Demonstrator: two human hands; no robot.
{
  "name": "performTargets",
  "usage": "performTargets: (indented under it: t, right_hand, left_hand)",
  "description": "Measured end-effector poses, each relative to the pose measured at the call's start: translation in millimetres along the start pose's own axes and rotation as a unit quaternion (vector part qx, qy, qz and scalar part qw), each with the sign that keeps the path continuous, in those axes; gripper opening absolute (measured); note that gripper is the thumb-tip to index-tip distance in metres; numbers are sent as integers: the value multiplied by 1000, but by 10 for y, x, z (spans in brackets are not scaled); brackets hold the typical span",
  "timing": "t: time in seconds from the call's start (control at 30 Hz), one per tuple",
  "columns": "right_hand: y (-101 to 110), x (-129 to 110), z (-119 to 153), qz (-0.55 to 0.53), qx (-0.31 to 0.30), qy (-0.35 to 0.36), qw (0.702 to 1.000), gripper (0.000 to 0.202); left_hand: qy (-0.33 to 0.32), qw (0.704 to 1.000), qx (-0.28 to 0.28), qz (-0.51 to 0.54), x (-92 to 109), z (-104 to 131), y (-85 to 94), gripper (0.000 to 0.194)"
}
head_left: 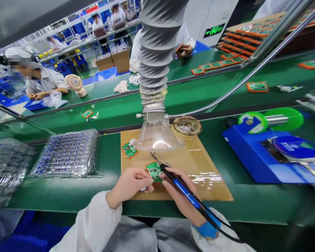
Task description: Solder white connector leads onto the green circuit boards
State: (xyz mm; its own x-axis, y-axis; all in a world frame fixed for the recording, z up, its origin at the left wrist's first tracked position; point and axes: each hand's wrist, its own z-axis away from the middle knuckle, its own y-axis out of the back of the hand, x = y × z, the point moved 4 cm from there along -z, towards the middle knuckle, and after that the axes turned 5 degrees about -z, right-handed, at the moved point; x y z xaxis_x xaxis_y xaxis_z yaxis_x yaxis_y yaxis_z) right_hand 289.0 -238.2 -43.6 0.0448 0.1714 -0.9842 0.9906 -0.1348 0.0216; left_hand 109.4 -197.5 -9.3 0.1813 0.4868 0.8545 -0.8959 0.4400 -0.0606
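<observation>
My left hand (133,182) is closed in a pinch at the lower left edge of a green circuit board (154,170) with an orange rim. A small white piece (143,189) shows under its fingertips; its kind is hidden. My right hand (182,196) grips a blue and black soldering iron (184,190), fingertips close to the board's right side. The iron's metal tip (153,154) points up and left, past the board's upper edge. Another green circuit board (129,149) with a white part lies at the mat's upper left. Both boards are on the tan mat (207,157).
A fume hood (159,134) hangs just above the mat. Behind it sits a round tip-cleaning pot (187,126). Clear plastic trays (67,154) are stacked left; a blue solder feeder (254,154) stands right. A green conveyor (115,113) runs behind, with co-workers beyond it.
</observation>
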Motion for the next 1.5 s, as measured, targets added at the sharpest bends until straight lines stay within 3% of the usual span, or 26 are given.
performTargets:
  t: [0.17,0.33,0.5,0.67,0.73,0.87,1.1,1.5]
  right_hand:
    - [-125,-67,36,-79,7,-41,996,30]
    - [-158,-54,7,-83,28,-53,995,23]
    - [-182,-3,23,-87,17,-61,994,24]
    - [-235,44,35,-62,26,-62,996,21]
    - [-223,48,35,-59,35,-54,996,21]
    - [-25,51,44,4,76,-26,997,23]
    - [381,102,171,140,93,62,984,17]
    - [253,34,204,165,43,93,981,6]
  left_hand:
    - [12,1000,7,15,-100,-28,-59,51]
    - [3,999,31,-20,-112,9,-46,41]
    - [-47,986,88,-134,-165,27,-40,24]
    - [-110,970,114,-184,-135,72,-46,17]
    - [-150,947,141,-246,-82,69,-14,16]
    - [-232,868,211,-384,2,-20,83,14]
    - [-177,858,180,-447,-115,-251,147,16]
    - [-158,866,144,-452,-58,-301,166,20]
